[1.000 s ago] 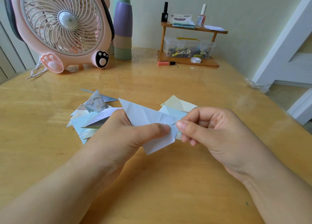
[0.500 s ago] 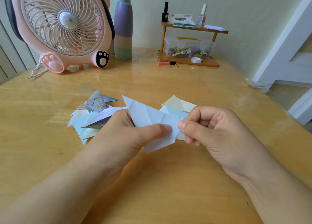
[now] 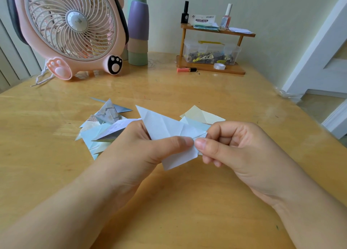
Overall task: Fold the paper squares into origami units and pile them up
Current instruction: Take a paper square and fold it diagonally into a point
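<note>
Both hands raised just above the wooden table, working one pale blue folded paper unit; unit held off the surface, long point angled up and to the far left, blunt lower end hanging toward the person

Left hand pinches the unit, thumb laid flat across its front face, fingers curled behind the sheet and mostly hidden; right hand pinches the unit's right corner between thumb tip and curled forefinger, other fingers tucked into the palm; the two thumb tips nearly meet on the paper; several creases show on the upper face; whether the right corner flap is tucked in or merely held, cannot tell from this angle

Behind the left hand, on the table: loose pile of folded units, pale blue, white and grey-patterned, overlapping, points sticking out several ways; behind the right hand: flat paper squares, cream one over a pale blue one, partly hidden by the held unit and the knuckles

Far edge of table: pink fan with paw-shaped feet, at the left; stack of cups just right of it, purple over tan over green, a taller green one behind; small wooden shelf further right, two bottles and a paper pack on its top board, a clear box of small bits below; tape roll on its base; orange pen lying in front of it
</note>
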The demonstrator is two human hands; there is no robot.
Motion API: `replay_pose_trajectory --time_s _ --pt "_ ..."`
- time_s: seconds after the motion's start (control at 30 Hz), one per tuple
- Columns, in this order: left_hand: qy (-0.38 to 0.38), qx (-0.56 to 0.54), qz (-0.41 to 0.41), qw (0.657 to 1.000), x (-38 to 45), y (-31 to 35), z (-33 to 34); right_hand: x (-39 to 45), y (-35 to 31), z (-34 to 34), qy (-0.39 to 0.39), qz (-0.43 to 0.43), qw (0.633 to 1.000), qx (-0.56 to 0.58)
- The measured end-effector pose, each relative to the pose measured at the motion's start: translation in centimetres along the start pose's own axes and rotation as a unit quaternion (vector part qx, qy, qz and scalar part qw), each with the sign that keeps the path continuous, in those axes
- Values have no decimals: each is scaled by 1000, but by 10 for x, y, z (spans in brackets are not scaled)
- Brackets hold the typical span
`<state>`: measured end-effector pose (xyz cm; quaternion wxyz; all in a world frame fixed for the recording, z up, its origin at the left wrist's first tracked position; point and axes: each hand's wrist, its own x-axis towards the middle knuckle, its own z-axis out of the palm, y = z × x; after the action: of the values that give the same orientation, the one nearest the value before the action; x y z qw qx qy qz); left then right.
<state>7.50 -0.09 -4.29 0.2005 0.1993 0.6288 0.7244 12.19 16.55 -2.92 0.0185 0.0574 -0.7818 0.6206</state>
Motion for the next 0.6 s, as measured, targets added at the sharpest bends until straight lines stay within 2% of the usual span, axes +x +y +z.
replay_pose_trajectory --time_s 0.2,0.6 --pt "0 -26 -14 1000 0 0 0 0 -3 1 10 13 1000 3" --pt "11 1 -9 1000 0 -1 1 -1 -2 2 9 13 1000 6"
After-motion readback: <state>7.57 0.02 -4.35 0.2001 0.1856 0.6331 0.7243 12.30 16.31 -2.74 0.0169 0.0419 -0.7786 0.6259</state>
